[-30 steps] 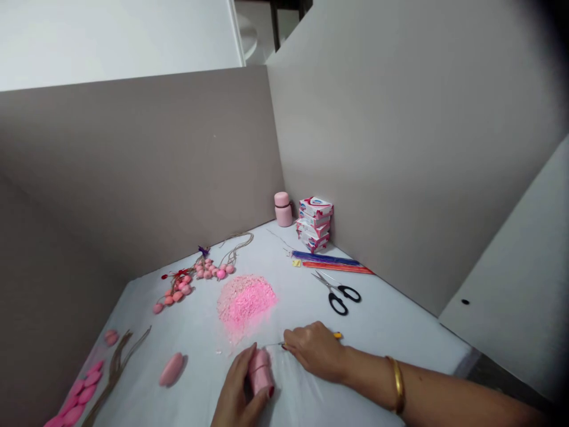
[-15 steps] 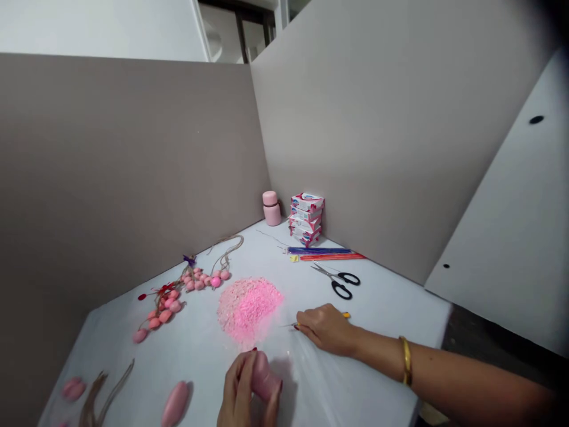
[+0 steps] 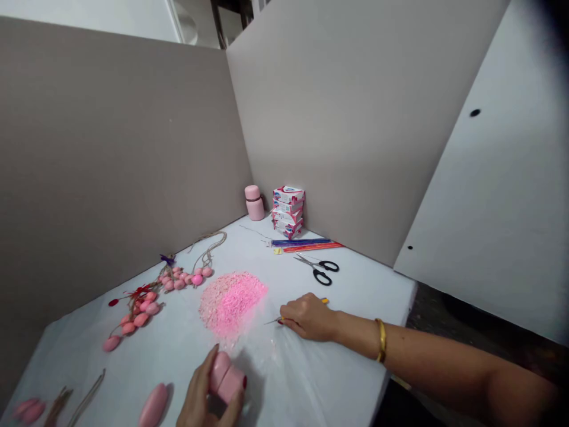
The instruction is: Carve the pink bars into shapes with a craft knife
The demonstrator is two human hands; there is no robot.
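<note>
Head view: left hand [image 3: 200, 398] pinches a pink spool [image 3: 226, 375] near the table's front edge; right hand [image 3: 307, 316] grips a thin tool [image 3: 274, 321], probably a needle, fingers pressed together. Risk: the tip drags through the pink bead pile [image 3: 232, 298] just left of it and scatters beads.

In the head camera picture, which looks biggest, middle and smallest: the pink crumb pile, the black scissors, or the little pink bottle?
1. Pink crumb pile
2. Black scissors
3. Little pink bottle, though it stands farthest back, so it may only look smallest.
</note>
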